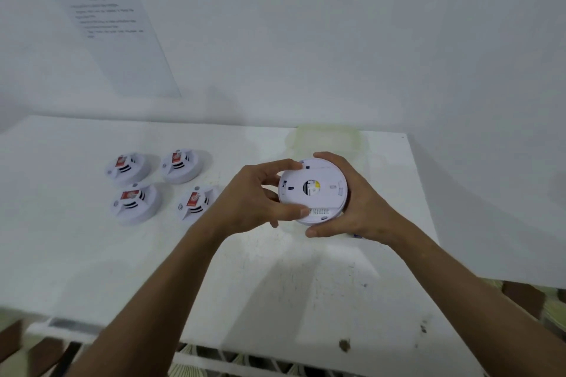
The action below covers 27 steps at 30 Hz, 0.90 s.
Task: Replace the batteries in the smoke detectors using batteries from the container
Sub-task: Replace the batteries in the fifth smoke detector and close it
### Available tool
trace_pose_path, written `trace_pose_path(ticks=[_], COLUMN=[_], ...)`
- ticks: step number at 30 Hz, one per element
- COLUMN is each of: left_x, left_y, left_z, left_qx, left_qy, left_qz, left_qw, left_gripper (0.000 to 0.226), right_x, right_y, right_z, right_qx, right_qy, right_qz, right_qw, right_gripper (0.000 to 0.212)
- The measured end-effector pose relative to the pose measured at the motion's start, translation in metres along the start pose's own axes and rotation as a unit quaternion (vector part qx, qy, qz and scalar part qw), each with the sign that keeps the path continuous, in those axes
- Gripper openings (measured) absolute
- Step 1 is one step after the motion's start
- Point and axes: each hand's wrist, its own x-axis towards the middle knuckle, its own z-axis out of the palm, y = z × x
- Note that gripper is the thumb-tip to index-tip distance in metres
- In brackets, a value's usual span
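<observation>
I hold a round white smoke detector (312, 190) above the table, its back side facing me, with a round opening in the middle showing black and yellow. My left hand (254, 199) grips its left rim with thumb and fingers. My right hand (355, 208) cups its right side, fingers curled over the top and the thumb under the bottom edge. Several more white smoke detectors with red labels lie on the table at the left, among them one at the back (182, 165) and one closest to my left hand (196, 202). A translucent container (324, 138) stands behind the held detector, its contents hidden.
The white table (275, 285) has a stained front area and ends at the right near the wall. A printed sheet of paper (116, 30) hangs on the white wall at the back left. Below the table's front edge a patterned floor shows.
</observation>
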Motion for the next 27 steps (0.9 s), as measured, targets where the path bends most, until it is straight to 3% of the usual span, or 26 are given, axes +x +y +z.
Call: trace_pose_path(ticks=[10,14,19,22,27], left_x=[-0.006,-0.005,-0.001,0.002,0.003], left_y=[-0.002,-0.009,-0.018,-0.02,-0.026], left_z=[0.011,0.005,-0.006,-0.012,-0.018], left_qx=[0.122,0.182,0.173,0.175,0.168], left_qy=[0.083,0.101,0.113,0.1,0.078], left_qz=[0.03,0.043,0.108,0.095,0.092], left_qw=[0.989,0.977,0.972,0.975,0.978], left_gripper=[0.058,0.058,0.036,0.057,0.068], right_x=[-0.001,0.004,0.012,0.015,0.019], right_y=[0.009,0.011,0.017,0.016,0.02], right_z=[0.011,0.015,0.016,0.015,0.017], right_qx=[-0.019,-0.017,-0.012,-0.015,-0.023], right_qy=[0.068,0.05,0.045,0.035,0.018], right_qz=[-0.024,-0.011,0.011,0.006,0.011], right_qw=[0.997,0.999,0.999,0.999,1.0], right_gripper=[0.096,0.095,0.096,0.096,0.098])
